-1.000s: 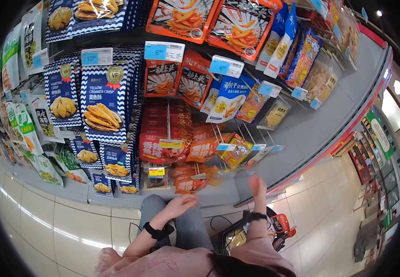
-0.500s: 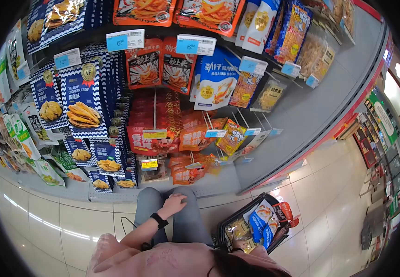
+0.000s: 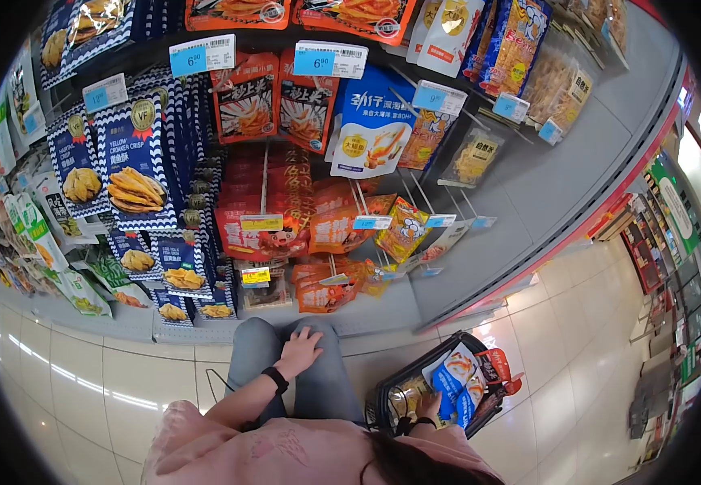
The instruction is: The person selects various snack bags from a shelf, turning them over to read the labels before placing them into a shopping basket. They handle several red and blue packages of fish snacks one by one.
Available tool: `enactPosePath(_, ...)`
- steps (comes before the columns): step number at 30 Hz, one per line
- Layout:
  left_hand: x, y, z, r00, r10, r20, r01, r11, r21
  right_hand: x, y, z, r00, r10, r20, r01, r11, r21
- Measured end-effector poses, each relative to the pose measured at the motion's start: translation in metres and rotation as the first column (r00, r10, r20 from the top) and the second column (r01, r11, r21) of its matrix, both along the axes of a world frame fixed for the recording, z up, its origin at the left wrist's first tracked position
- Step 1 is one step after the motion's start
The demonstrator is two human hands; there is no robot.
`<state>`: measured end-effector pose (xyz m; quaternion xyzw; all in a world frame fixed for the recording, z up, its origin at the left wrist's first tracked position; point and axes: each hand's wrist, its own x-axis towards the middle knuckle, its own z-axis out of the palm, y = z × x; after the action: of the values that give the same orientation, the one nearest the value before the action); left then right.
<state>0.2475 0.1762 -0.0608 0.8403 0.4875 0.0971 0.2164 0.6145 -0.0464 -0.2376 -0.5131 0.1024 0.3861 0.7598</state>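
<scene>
My left hand (image 3: pixel 298 354) lies over my knee, its fingers apart with nothing in them; a dark band is on the wrist. My right hand (image 3: pixel 427 408) is in the black basket (image 3: pixel 492 418) on the floor at my right side, against the blue and white packets (image 3: pixel 457 386). Its fingertips are partly hidden, so its grip cannot be made out. The basket also holds yellowish clear packets (image 3: pixel 405 398) and a red and black packet (image 3: pixel 494 366).
In front stands a shelf rack with blue fish-snack bags (image 3: pixel 136 174), red packets (image 3: pixel 245 97), a blue-white bag (image 3: pixel 373 133) and price tags on hooks. The grey shelf edge (image 3: pixel 528 267) runs off to the right. Tiled floor (image 3: pixel 76 380) lies below.
My right hand has moved up and forward within the basket, to the blue and white packets. My left hand has shifted slightly, its fingers now more spread. The view has shifted a little.
</scene>
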Motion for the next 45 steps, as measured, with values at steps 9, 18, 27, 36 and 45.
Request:
enactPosePath(9, -0.003, -0.002, -0.003, 1.000, 0.023, 0.010, -0.023, 0.999, 0.046, 0.030, 0.022, -0.023, 0.751, -0.449, -0.485, 0.510, 0.860, -0.007)
enactPosePath(18, 0.002, -0.001, -0.003, 0.999, 0.026, 0.043, -0.027, 0.999, 0.027, 0.014, -0.006, -0.016, 0.950, -0.276, 0.144, 0.280, 0.960, -0.009)
enactPosePath(27, 0.001, 0.004, -0.008, 0.999, 0.047, 0.025, -0.047, 0.999, -0.007, -0.011, 0.036, 0.124, 0.695, -0.604, 0.391, 0.647, 0.762, 0.026)
enactPosePath(36, -0.002, 0.002, -0.009, 0.997, 0.030, 0.068, -0.032, 0.999, 0.023, -0.045, 0.079, 0.256, 0.877, -0.221, 0.425, 0.107, 0.955, 0.276)
enactPosePath(45, 0.044, -0.004, 0.007, 0.554, 0.323, 0.767, 0.243, 0.819, -0.520, -0.129, 0.162, 0.196, 0.484, 0.422, 0.767, -0.442, 0.874, -0.201)
